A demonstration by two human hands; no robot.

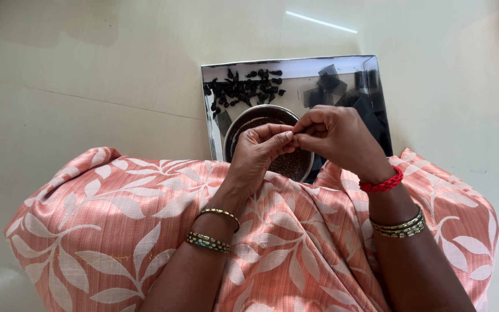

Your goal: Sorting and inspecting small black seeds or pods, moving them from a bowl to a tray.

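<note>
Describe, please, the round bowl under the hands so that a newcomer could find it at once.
Start at the shiny square steel tray on the pale floor, just beyond the peach leaf-print cloth. The round metal bowl sits on its near side, under the left hand and right hand. Unlike the loose black pieces scattered behind it, it holds a dark brown fill.

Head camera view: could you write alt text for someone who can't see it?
Seen from above, a seated person's left hand and right hand pinch something small and dark over a round metal bowl. The bowl sits on a shiny steel tray with dark pieces piled on it.
</note>
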